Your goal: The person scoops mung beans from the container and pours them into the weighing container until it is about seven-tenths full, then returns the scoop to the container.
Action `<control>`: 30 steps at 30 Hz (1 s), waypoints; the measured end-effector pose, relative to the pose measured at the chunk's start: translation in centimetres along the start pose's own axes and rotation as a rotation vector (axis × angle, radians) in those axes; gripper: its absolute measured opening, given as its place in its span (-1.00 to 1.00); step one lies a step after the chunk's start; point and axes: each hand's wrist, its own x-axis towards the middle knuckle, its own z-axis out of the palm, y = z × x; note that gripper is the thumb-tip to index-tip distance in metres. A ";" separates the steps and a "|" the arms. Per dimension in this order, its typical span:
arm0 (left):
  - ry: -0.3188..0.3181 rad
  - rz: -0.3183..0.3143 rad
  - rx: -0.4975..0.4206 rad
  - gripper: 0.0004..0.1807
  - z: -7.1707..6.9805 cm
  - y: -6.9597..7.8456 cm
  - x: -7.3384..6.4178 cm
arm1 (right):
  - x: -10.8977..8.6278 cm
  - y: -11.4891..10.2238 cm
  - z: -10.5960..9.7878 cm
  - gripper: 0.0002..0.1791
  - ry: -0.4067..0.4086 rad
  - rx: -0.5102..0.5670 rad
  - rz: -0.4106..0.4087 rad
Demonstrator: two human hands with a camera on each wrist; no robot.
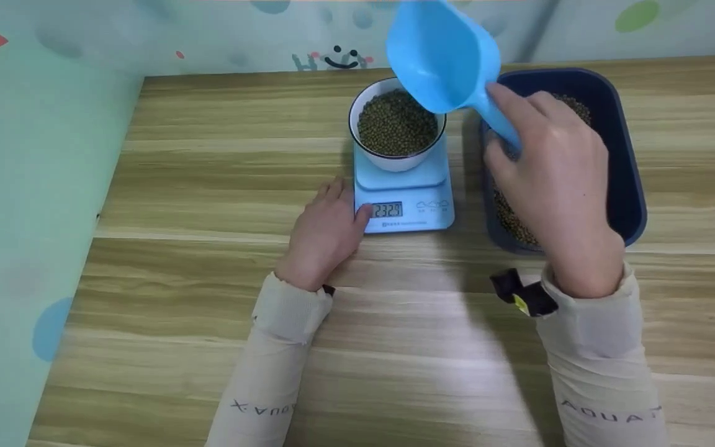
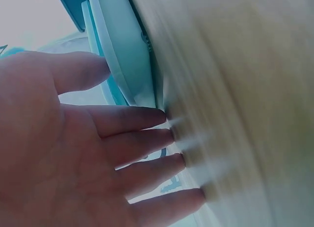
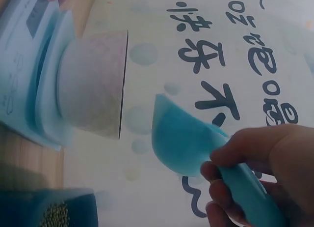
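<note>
My right hand [image 1: 556, 167] grips the handle of a blue plastic scoop [image 1: 441, 56], held up over the back right of a white bowl [image 1: 395, 162]. No beans show inside the scoop. The dark-rimmed bowl holds small green beans [image 1: 398, 124], which look like mung beans, and stands on a light blue kitchen scale [image 1: 422, 217]. Its display [image 1: 387, 210] seems to read 232.9. Beside the scale's front left corner is my left hand [image 1: 326, 233], its thumb at the edge near the display. In the left wrist view its straight fingers [image 2: 132, 120] reach down to the tabletop.
Right of the scale stands a dark blue tub [image 1: 627, 198] with more beans in it, partly hidden beneath my right hand and forearm. A wall with printed writing [image 3: 201, 55] and dots rises along the back of the wooden table [image 1: 221, 186]; another pale green wall [image 1: 35, 186] borders the left.
</note>
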 end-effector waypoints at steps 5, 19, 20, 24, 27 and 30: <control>-0.017 -0.001 -0.014 -0.31 0.1 -0.1 -0.2 | -1.7 1.8 -1.4 -0.56 -0.087 -0.038 0.101; -0.010 -0.029 0.007 -0.25 0.5 0.2 -0.2 | -6.5 6.8 -3.4 -0.84 -0.248 -0.211 0.142; -0.011 -0.029 0.006 -0.24 0.6 0.3 -0.1 | -6.6 6.9 -3.4 -0.86 -0.264 -0.216 0.132; 0.000 -0.006 0.000 -0.23 0.9 0.4 0.1 | -6.8 7.0 -3.4 -0.87 -0.308 -0.216 0.093; 0.001 0.010 0.004 -0.24 1.1 0.3 0.3 | -7.1 7.1 -3.3 -0.81 -0.322 -0.219 0.073; -0.011 0.000 0.009 -0.24 1.2 0.1 0.4 | -7.2 7.0 -3.1 -0.73 -0.354 -0.228 0.086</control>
